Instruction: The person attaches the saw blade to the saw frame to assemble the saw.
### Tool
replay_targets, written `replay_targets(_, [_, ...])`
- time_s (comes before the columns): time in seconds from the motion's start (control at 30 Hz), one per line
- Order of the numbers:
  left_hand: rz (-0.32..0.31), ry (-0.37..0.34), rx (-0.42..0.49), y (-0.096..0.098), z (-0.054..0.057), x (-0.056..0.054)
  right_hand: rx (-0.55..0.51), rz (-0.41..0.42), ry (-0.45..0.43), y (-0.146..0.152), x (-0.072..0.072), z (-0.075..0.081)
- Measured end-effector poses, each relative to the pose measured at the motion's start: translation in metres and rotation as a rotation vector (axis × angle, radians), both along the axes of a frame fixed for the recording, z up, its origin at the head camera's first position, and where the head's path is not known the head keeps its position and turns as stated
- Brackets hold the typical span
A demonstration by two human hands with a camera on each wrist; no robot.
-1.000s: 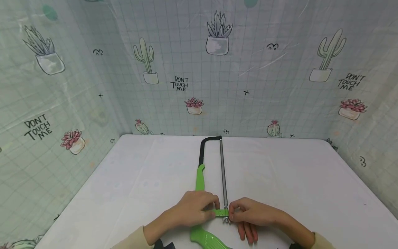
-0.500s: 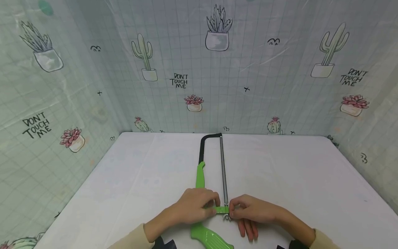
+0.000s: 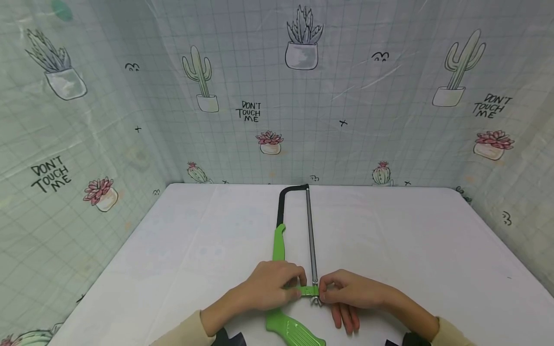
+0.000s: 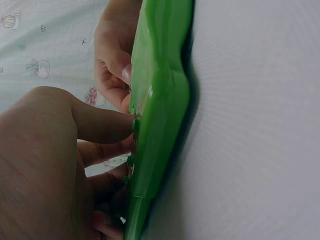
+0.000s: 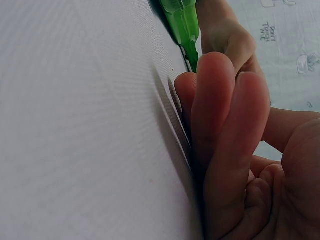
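Note:
A hacksaw (image 3: 279, 245) with a green body, black front bow and grey blade (image 3: 310, 230) lies flat on the white table, bow pointing away. Its green grip (image 3: 294, 331) is nearest me. My left hand (image 3: 270, 286) lies across the frame, thumb and fingers pinching the short green crosspiece (image 3: 308, 291). At the crosspiece's right end, by a metal wing nut (image 3: 315, 301), my right hand (image 3: 357, 290) pinches with thumb and index finger. Its other fingers (image 5: 215, 100) extend low over the table. The left wrist view has the green body (image 4: 162, 100) close up, hiding part of the right hand.
The white table (image 3: 207, 240) reaches back to a hanging sheet (image 3: 342, 96) printed with cacti, which also rises at both sides. Black straps or devices (image 3: 231, 339) show by the wrists at the bottom edge.
The head view has tilted slightly, so the scene sits a little higher. Both hands keep their places at the hacksaw's crosspiece.

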State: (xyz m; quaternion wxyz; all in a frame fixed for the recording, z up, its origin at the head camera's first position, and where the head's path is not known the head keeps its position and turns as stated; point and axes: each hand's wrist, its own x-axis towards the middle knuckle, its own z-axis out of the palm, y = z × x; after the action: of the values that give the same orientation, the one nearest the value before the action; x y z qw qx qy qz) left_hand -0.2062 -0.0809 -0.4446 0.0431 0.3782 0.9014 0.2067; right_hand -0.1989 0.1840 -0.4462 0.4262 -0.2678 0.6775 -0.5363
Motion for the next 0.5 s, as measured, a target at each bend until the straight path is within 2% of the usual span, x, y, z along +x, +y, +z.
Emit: replay_targets(0.5, [0.005, 0.003, 0.001, 0.0006, -0.0021, -0.0015, 0.006, 0.004, 0.005, 0.0003, -0.0011, -0.0017])
